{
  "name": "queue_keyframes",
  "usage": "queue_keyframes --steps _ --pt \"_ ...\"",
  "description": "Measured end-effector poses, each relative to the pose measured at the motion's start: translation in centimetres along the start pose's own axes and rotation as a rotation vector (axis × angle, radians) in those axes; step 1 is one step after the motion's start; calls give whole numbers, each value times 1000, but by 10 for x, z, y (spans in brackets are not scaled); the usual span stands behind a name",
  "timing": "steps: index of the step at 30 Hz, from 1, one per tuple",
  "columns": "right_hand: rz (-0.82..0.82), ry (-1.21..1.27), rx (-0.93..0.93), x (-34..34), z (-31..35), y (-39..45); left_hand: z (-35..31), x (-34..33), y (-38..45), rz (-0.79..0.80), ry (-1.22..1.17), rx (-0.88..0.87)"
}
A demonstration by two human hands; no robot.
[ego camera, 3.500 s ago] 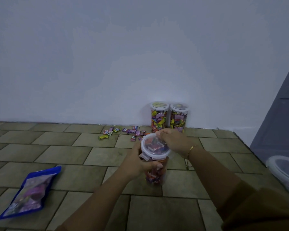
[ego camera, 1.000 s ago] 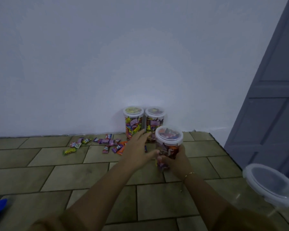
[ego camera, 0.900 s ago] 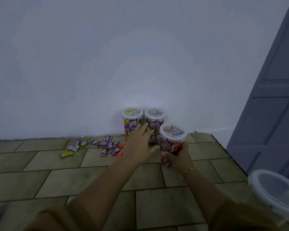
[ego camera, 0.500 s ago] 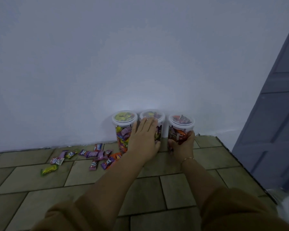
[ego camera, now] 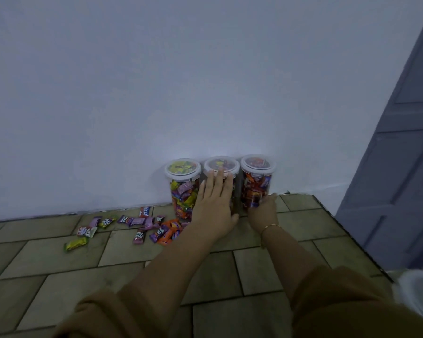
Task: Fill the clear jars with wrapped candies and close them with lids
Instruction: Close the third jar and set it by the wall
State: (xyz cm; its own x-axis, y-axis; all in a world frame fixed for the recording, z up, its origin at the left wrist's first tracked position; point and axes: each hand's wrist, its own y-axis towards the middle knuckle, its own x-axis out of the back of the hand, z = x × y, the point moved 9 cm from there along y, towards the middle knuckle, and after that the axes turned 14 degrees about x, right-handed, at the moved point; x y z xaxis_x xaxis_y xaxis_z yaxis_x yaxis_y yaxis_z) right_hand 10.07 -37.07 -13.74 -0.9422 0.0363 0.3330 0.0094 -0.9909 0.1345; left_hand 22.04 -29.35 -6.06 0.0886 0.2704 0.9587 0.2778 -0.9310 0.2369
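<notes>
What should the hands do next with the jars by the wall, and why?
Probably let go of the right jar. It stands lidded by the wall in line with the other two jars, so the right hand gripping its base and the flat left hand on the middle jar can pull back.

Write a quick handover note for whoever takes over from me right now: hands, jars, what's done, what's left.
Left hand: open, flat against the middle jar.
Right hand: grip low on the right jar, set by the wall.
Left jar, middle and right jars: filled, lidded, in a row.
Left: loose candies on the floor; a clear container at the right edge, contents unclear.
</notes>
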Motion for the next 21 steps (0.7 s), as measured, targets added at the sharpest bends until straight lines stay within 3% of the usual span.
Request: queue_keyframes --steps 9,16,21 --pt "339 -542 101 31 57 -69 -17 -9 -59 156 -106 -17" --pt "406 -720 216 67 107 -145 -38 -7 -108 321 -136 -33" --pt "371 -778 210 101 124 -177 -90 2 -144 438 -296 -255"
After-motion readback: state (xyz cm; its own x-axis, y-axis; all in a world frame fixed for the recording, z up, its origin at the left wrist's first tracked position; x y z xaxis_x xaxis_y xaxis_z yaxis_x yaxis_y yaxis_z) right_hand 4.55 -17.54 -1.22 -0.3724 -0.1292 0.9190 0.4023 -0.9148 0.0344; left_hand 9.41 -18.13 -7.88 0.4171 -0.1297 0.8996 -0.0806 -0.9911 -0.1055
